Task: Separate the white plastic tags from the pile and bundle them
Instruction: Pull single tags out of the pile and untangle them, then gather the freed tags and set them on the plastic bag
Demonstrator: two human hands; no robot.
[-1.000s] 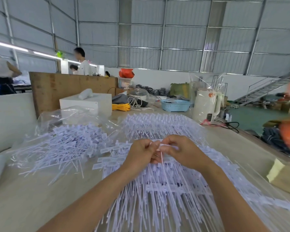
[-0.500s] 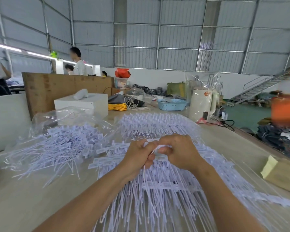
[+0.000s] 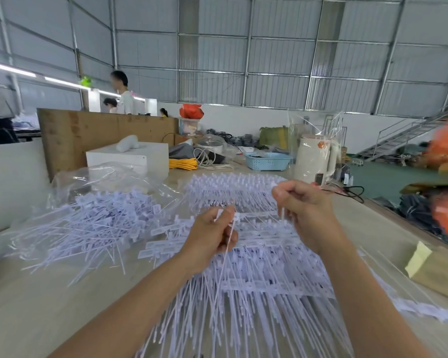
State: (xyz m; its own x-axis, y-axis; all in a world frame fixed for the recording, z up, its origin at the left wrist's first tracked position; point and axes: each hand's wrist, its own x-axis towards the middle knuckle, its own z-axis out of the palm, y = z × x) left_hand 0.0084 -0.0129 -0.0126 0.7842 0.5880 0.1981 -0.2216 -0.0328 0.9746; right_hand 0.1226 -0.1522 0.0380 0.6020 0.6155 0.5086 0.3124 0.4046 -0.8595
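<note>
- My left grip (image 3: 212,236) pinches one white tag (image 3: 224,257) by its head, the tail hanging toward me; my right grip (image 3: 303,210), raised just beside it, pinches another strand.
- Both hover over the big tag pile (image 3: 256,280) on the table (image 3: 36,306).
- Loose tags (image 3: 88,228) lie left (on clear plastic).
- Bare table near-left; the right edge runs close.
- Tag print too blurred to read.

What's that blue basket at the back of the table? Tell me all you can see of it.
The basket is pale blue, looks plastic, with small holes in its wall and a flared rim. It stands upright on the table, far from the hands, just left of a wrapped white jug. Something dark lies inside; what it is cannot be told.
</note>
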